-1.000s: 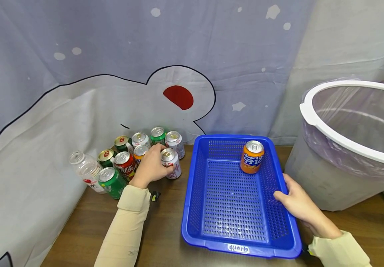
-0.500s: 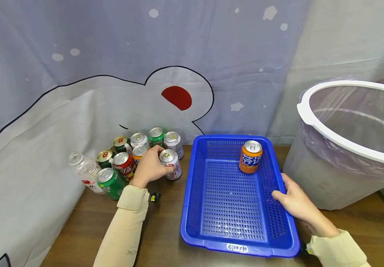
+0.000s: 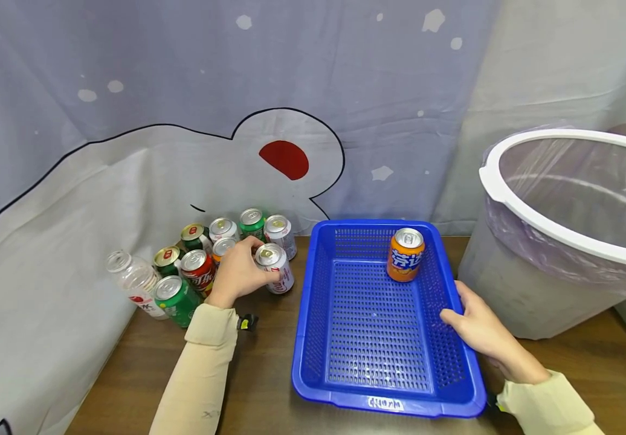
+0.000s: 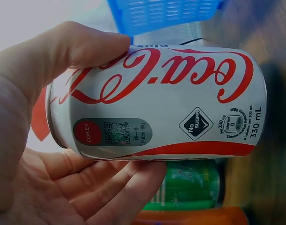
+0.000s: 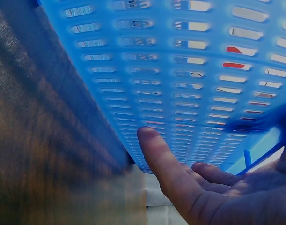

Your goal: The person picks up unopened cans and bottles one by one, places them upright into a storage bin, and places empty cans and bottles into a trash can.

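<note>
My left hand [image 3: 238, 272] holds a white-and-red Coca-Cola can [image 3: 282, 279] upright at the right front of a group of drink cans on the table. The left wrist view has the thumb on one side of this can [image 4: 180, 103] and the fingers along the other. To its right is a blue plastic basket [image 3: 373, 344] with an orange Fanta can [image 3: 405, 257] standing at its back right. My right hand [image 3: 484, 329] grips the basket's right rim, thumb inside; in the right wrist view its fingers [image 5: 164, 161] lie along the perforated outer wall.
Beside my left hand stand a red can [image 3: 200, 275], green cans [image 3: 179, 305] and several others. A clear plastic bottle [image 3: 138, 287] leans at far left. A large lined bin [image 3: 536, 278] is right of the basket. Behind hangs a printed curtain [image 3: 182, 72].
The head view has shifted slightly, so everything sits a little further left. Both hands keep their places on the can and the basket.
</note>
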### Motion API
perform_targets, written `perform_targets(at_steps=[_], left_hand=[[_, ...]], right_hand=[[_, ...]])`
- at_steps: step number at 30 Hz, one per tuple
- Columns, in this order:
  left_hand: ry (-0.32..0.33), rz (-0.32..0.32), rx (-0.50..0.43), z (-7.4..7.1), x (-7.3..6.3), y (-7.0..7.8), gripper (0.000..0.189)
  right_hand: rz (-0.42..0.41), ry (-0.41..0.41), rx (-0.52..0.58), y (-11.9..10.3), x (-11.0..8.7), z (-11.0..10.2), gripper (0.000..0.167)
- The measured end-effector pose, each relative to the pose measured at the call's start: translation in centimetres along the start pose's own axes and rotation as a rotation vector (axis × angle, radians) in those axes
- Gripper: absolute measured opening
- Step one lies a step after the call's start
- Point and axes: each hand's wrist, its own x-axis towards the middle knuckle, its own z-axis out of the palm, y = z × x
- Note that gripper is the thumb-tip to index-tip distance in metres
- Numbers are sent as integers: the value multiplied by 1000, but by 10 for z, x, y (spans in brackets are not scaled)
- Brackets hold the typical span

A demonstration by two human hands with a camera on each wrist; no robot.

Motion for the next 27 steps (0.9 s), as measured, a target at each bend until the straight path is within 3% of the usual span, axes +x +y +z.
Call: perform_targets(at_steps=[9, 27], left_hand=[[92, 72, -58, -10, -2, 9, 65], [319, 144, -171, -15, -5, 35, 62]], right_hand=[[7, -1, 7, 0, 0, 0, 58], [-6, -3, 28, -1, 1, -1, 57]])
